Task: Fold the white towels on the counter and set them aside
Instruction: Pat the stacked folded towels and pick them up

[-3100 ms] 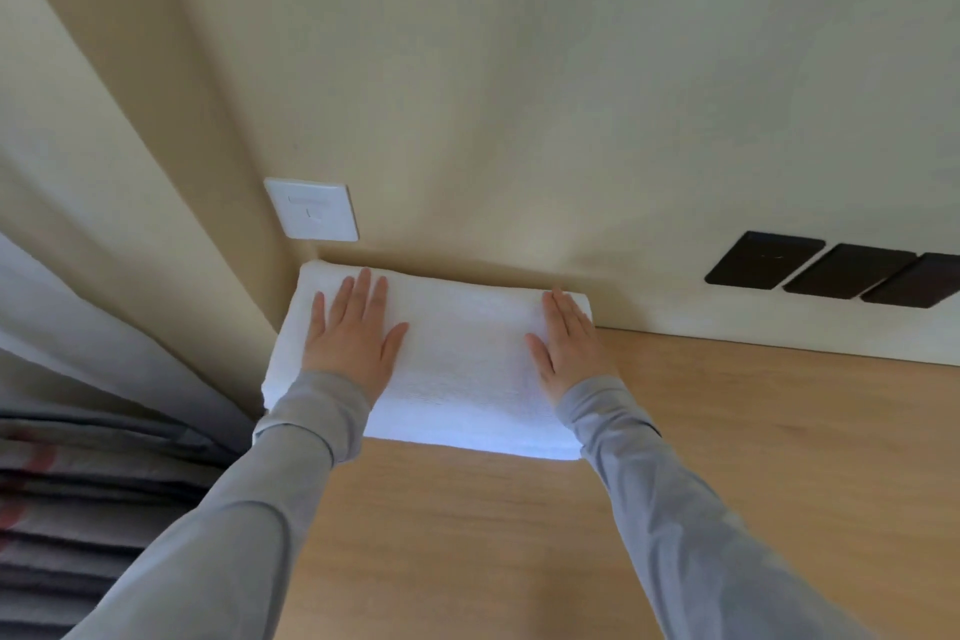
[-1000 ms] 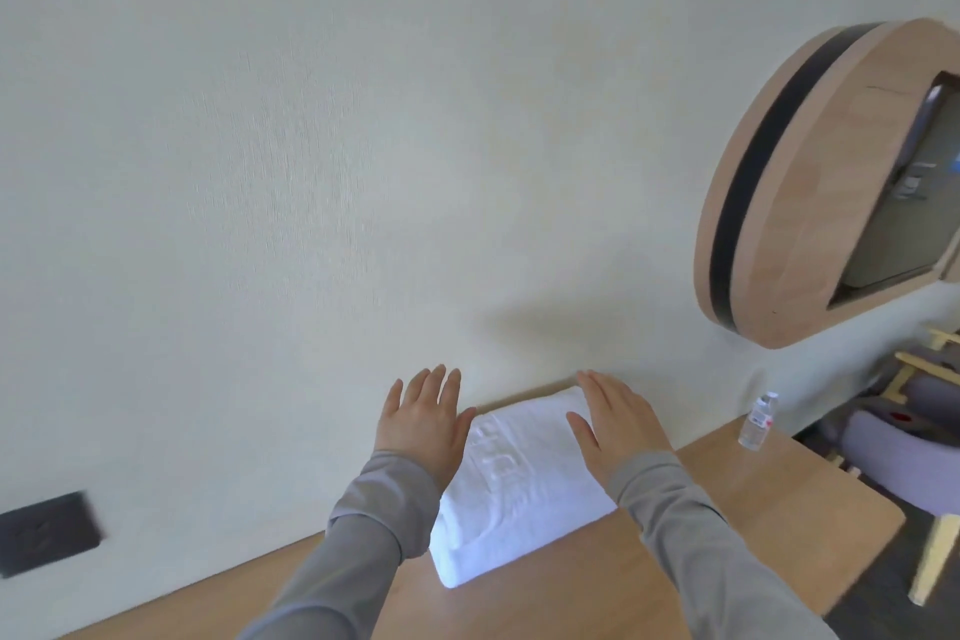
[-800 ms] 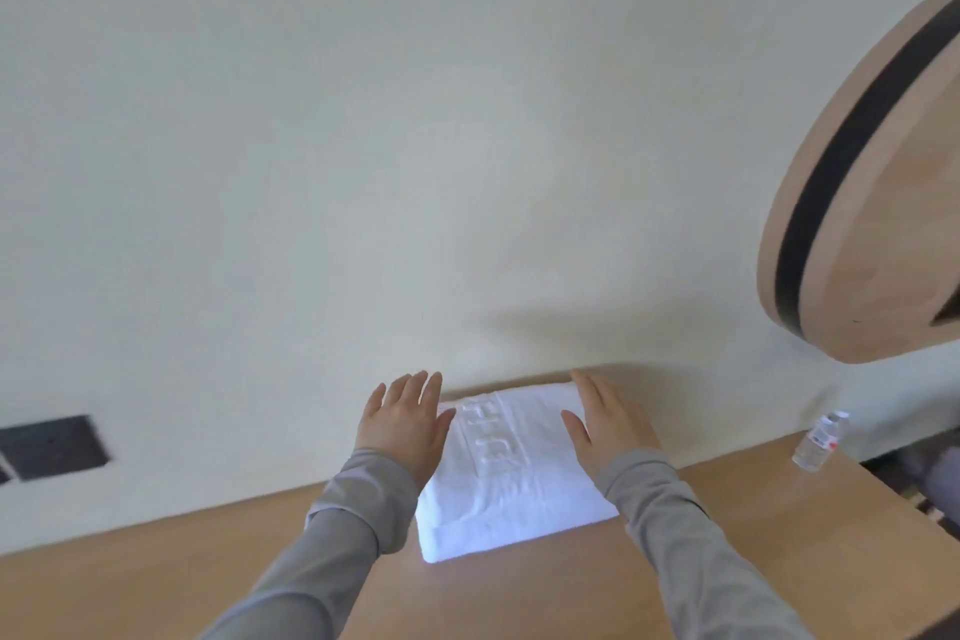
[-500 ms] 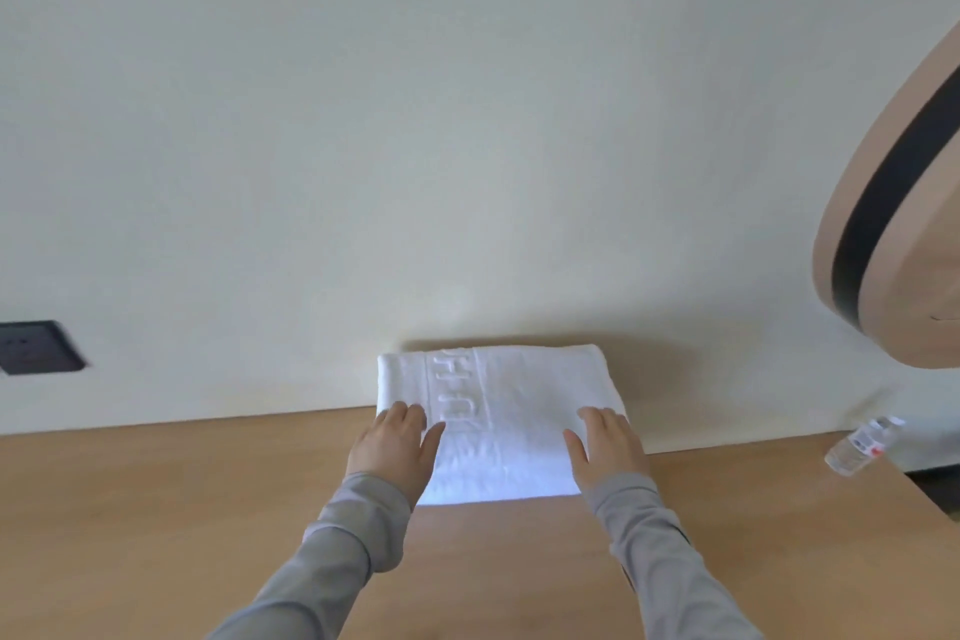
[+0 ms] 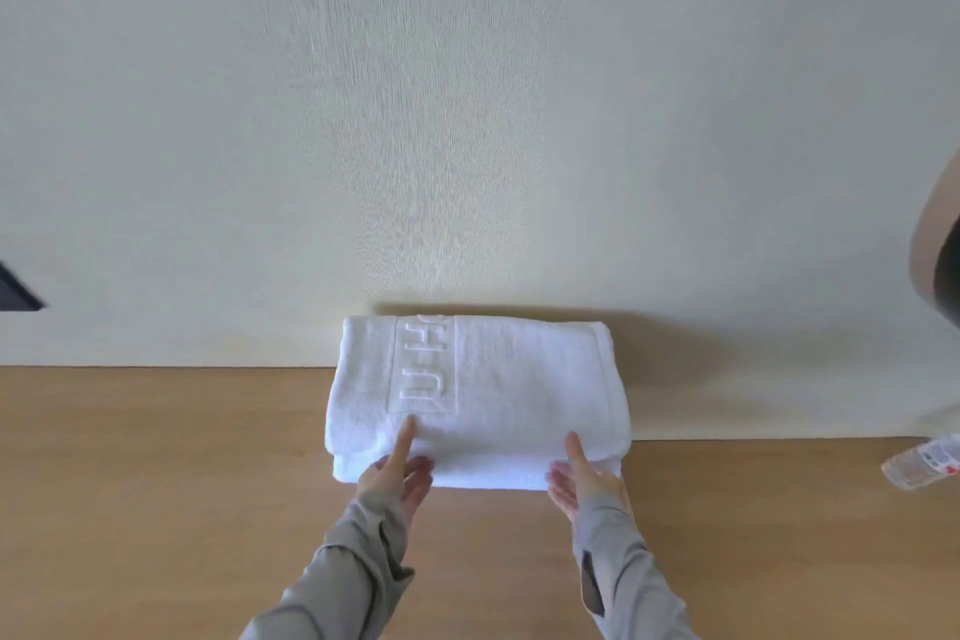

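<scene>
Two grey knit sleeves [image 5: 358,551] entered over the near edge of the surface [image 5: 156,509], a flat board of pale brown wood grain with a matt finish. The left hand [image 5: 397,470] and the right hand [image 5: 584,481] were both at the near long side of the folded towel [image 5: 509,390]. Each grip was closed on that side, with the thumb lying on top of the cloth and the fingers tucked against and under the stacked layers. The left grip sat toward the towel's left end, the right grip toward its right end.

The towel was white terry, thick and soft-piled, folded into a round-cornered rectangle of several layers. Its long axis ran left to right, parallel with the far edge of the surface. An embossed band [image 5: 423,364] of raised lettering crossed it from near to far, left of the middle; the letters could not be read. The towel's far side lay against the wall [image 5: 467,120], which was cream and finely textured.

At the right edge of the surface stood a tilted clear plastic bottle [image 5: 924,460] with a label. On the wall were a dark plate [image 5: 15,299] at far left and a curved tan object [image 5: 935,265] at far right, both cut off by the frame.
</scene>
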A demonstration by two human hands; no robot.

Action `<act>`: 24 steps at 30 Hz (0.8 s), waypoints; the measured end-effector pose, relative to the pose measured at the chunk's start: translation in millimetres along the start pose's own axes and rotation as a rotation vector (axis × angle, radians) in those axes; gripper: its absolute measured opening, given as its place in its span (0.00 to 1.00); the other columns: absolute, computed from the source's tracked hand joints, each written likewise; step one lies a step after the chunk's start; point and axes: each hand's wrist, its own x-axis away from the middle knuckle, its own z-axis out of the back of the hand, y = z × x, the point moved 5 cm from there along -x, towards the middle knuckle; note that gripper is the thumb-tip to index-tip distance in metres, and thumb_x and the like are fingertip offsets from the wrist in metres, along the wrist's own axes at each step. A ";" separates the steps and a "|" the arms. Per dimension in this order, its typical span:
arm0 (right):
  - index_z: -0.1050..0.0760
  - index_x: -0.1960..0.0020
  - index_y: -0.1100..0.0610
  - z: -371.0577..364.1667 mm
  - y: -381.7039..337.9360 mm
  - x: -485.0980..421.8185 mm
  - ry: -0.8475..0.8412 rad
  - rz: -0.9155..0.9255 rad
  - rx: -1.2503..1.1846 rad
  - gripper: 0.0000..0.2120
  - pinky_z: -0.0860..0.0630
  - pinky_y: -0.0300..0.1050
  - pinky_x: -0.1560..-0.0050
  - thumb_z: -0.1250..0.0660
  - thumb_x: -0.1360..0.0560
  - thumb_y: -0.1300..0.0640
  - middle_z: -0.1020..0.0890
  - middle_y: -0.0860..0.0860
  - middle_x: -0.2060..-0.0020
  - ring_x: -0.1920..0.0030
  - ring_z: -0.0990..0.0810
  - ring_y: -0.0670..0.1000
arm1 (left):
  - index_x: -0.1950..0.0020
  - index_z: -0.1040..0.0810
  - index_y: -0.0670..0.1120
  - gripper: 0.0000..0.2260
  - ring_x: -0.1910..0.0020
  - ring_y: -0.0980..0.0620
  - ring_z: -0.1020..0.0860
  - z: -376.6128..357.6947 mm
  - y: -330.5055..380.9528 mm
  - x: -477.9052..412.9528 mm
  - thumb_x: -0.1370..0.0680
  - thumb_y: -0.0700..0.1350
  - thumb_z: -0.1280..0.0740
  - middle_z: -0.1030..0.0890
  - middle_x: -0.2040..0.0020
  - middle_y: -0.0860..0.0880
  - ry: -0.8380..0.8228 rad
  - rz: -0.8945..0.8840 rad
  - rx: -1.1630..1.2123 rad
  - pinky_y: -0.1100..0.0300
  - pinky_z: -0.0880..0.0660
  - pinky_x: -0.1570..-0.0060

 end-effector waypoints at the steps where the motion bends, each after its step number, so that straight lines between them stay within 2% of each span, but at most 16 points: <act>1: 0.25 0.48 0.71 -3.2 -0.5 -2.7 0.007 -0.041 -0.145 0.24 0.20 0.46 0.55 0.30 0.29 0.49 0.20 0.66 0.56 0.58 0.20 0.59 | 0.57 0.27 0.40 0.21 0.57 0.46 0.22 -1.9 0.6 -1.0 0.33 0.56 0.27 0.22 0.57 0.41 0.002 -0.011 0.064 0.57 0.24 0.56; 2: 0.25 0.49 0.69 -6.2 -1.5 -5.4 0.024 -0.072 -0.271 0.22 0.22 0.50 0.46 0.29 0.29 0.50 0.21 0.67 0.47 0.49 0.20 0.62 | 0.57 0.27 0.41 0.21 0.57 0.47 0.22 -4.8 1.6 -1.4 0.34 0.57 0.26 0.23 0.57 0.42 0.000 -0.019 0.117 0.57 0.24 0.54; 3: 0.25 0.49 0.66 -10.2 -2.4 -7.1 0.031 -0.092 -0.393 0.20 0.24 0.52 0.41 0.28 0.30 0.50 0.23 0.66 0.41 0.43 0.22 0.61 | 0.56 0.26 0.41 0.21 0.56 0.47 0.22 -7.1 3.1 -1.3 0.35 0.56 0.26 0.23 0.55 0.42 -0.002 -0.023 0.170 0.57 0.24 0.53; 4: 0.27 0.46 0.64 -15.4 -3.8 -7.3 0.027 -0.102 -0.502 0.21 0.25 0.52 0.41 0.27 0.30 0.50 0.23 0.64 0.39 0.45 0.21 0.59 | 0.54 0.25 0.41 0.22 0.54 0.47 0.22 -9.9 5.9 -1.4 0.36 0.56 0.25 0.22 0.53 0.43 -0.003 -0.028 0.226 0.56 0.24 0.51; 6: 0.29 0.39 0.62 -25.0 -7.5 -9.3 0.020 -0.102 -0.613 0.28 0.25 0.50 0.43 0.26 0.32 0.49 0.22 0.58 0.41 0.49 0.21 0.56 | 0.47 0.25 0.41 0.25 0.49 0.46 0.22 -13.9 13.3 -0.5 0.36 0.54 0.23 0.22 0.48 0.43 0.015 -0.030 0.332 0.54 0.25 0.43; 8: 0.30 0.40 0.61 -33.6 -12.4 -11.5 0.013 -0.105 -0.609 0.29 0.26 0.52 0.39 0.26 0.33 0.46 0.22 0.56 0.44 0.45 0.23 0.56 | 0.47 0.24 0.42 0.23 0.47 0.46 0.22 -17.6 21.7 0.5 0.36 0.52 0.22 0.22 0.46 0.44 0.042 -0.034 0.382 0.53 0.26 0.40; 10: 0.31 0.43 0.59 -40.4 -17.7 -14.0 -0.004 -0.097 -0.633 0.27 0.27 0.56 0.37 0.26 0.33 0.45 0.22 0.56 0.46 0.42 0.24 0.58 | 0.49 0.23 0.42 0.20 0.49 0.46 0.21 -21.5 27.8 1.6 0.35 0.50 0.22 0.21 0.48 0.44 0.046 -0.039 0.421 0.53 0.24 0.43; 13: 0.31 0.43 0.57 -44.8 -20.0 -12.3 -0.022 -0.073 -0.635 0.23 0.28 0.56 0.36 0.27 0.31 0.46 0.22 0.55 0.47 0.41 0.24 0.57 | 0.48 0.22 0.42 0.19 0.51 0.45 0.19 -26.4 33.0 5.0 0.33 0.48 0.23 0.19 0.49 0.43 -0.001 -0.052 0.444 0.53 0.23 0.50; 16: 0.29 0.44 0.54 -40.8 -25.3 -8.5 -0.032 -0.061 -0.619 0.19 0.25 0.54 0.43 0.26 0.31 0.52 0.21 0.53 0.50 0.47 0.22 0.55 | 0.50 0.24 0.44 0.20 0.51 0.45 0.20 -24.9 36.0 7.7 0.37 0.48 0.22 0.20 0.49 0.44 0.032 -0.036 0.469 0.53 0.22 0.53; 18: 0.26 0.50 0.54 -38.9 -32.3 -2.7 -0.045 -0.056 -0.622 0.14 0.24 0.55 0.47 0.26 0.32 0.54 0.20 0.53 0.52 0.51 0.22 0.55 | 0.52 0.26 0.45 0.19 0.53 0.46 0.22 -24.2 39.4 11.5 0.37 0.48 0.22 0.22 0.50 0.45 0.033 0.005 0.500 0.53 0.23 0.56; 20: 0.27 0.54 0.53 -41.3 -38.9 6.8 -0.071 -0.035 -0.629 0.10 0.23 0.57 0.46 0.27 0.31 0.55 0.20 0.54 0.55 0.53 0.21 0.56 | 0.52 0.26 0.45 0.18 0.54 0.45 0.22 -23.3 44.6 17.1 0.36 0.47 0.23 0.22 0.51 0.45 0.016 0.016 0.502 0.50 0.23 0.57; 24: 0.25 0.52 0.54 -58.1 -45.7 35.7 -0.168 0.030 -0.714 0.08 0.23 0.57 0.45 0.29 0.29 0.56 0.18 0.54 0.52 0.50 0.19 0.57 | 0.54 0.25 0.42 0.15 0.56 0.44 0.20 -16.5 61.0 36.6 0.34 0.46 0.24 0.21 0.54 0.43 -0.029 -0.016 0.532 0.49 0.22 0.54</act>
